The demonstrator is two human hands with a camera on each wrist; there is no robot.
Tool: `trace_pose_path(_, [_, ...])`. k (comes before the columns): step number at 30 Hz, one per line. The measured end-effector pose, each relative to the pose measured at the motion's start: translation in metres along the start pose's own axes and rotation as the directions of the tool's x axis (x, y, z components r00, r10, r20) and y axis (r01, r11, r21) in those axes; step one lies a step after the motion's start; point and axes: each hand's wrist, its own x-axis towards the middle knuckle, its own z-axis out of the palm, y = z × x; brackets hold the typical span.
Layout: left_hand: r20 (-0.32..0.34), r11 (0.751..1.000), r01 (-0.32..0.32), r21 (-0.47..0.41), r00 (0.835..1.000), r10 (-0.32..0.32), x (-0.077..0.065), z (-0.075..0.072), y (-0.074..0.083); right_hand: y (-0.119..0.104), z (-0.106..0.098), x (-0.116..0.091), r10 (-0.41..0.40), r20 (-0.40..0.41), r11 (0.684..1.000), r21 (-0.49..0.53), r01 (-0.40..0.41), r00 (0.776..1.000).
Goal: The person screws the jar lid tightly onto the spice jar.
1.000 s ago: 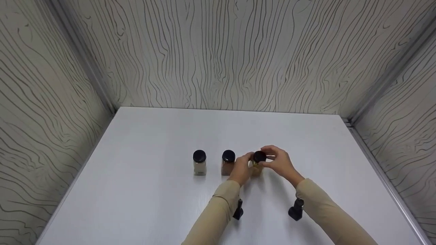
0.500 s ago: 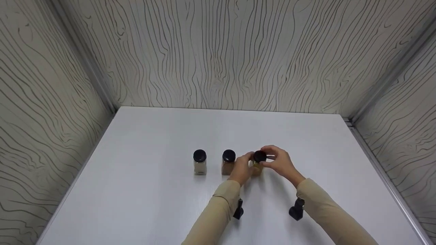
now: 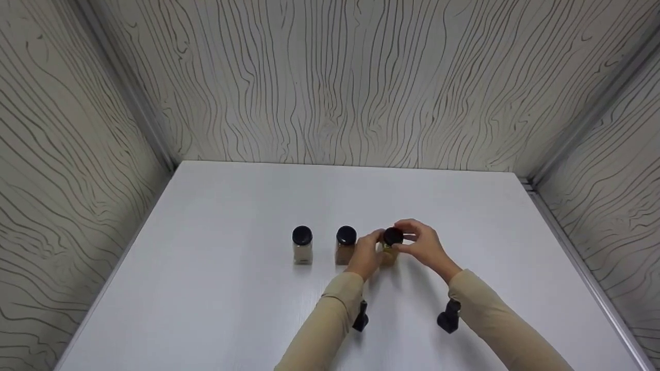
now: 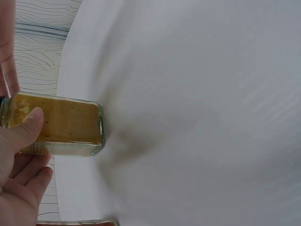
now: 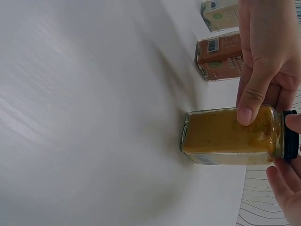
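A square glass spice jar [image 3: 389, 257] of yellow-brown powder stands upright between my two hands. Its black lid [image 5: 291, 135] is on the jar. My left hand [image 3: 365, 256] grips the glass body, its thumb pressed on the side, as the left wrist view shows. With fingertips and thumb, my right hand [image 3: 424, 248] pinches the lid from the right. Whether the jar's base touches the table cannot be told. Left of it stand a jar of reddish-brown powder [image 3: 345, 253] and a jar of pale powder [image 3: 302, 252], both with black lids.
The jars are in a row on a white table [image 3: 216, 288]. Wood-grain patterned panels [image 3: 330, 87] enclose it at the back and both sides. Black wrist devices [image 3: 448, 318] hang below both sleeves.
Both hands keep their places on the spice jar and its lid. The other two jars have not moved.
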Motion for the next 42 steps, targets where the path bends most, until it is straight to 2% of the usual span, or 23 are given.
trace_pose_path(10, [0.000, 1.000, 0.024, 0.001, 1.000, -0.024, -0.0001, 0.0005, 0.0013, 0.0066, 0.0004, 0.0016, -0.044, 0.024, 0.999, 0.007, 0.044, 0.999])
trace_pose_path(18, [0.021, 0.997, 0.072, -0.006, 0.997, -0.072, 0.0007, 0.0004, 0.0022, 0.0051, 0.0005, 0.0011, -0.031, 0.004, 0.999, -0.020, 0.031, 1.000])
trace_pose_path(29, [0.022, 0.997, 0.070, -0.026, 0.997, -0.069, 0.0015, 0.0012, 0.0016, 0.0045, 0.0000, 0.0006, -0.034, 0.001, 0.999, -0.023, 0.034, 0.999])
trace_pose_path(34, [0.001, 0.999, 0.049, 0.015, 0.999, -0.049, 0.0010, 0.0009, 0.0017, 0.0036, 0.0010, 0.0014, 0.008, -0.019, 1.000, -0.004, -0.008, 1.000])
trace_pose_path(38, [-0.013, 0.999, 0.030, 0.015, 0.999, -0.030, 0.0002, 0.0009, 0.0013, 0.0033, 0.0008, 0.0010, 0.006, 0.009, 1.000, 0.021, -0.006, 1.000])
trace_pose_path(42, [-0.007, 0.999, 0.038, 0.006, 0.999, -0.038, 0.0004, 0.0009, 0.0012, 0.0022, 0.0009, 0.0000, 0.002, 0.021, 0.999, 0.038, -0.003, 1.000])
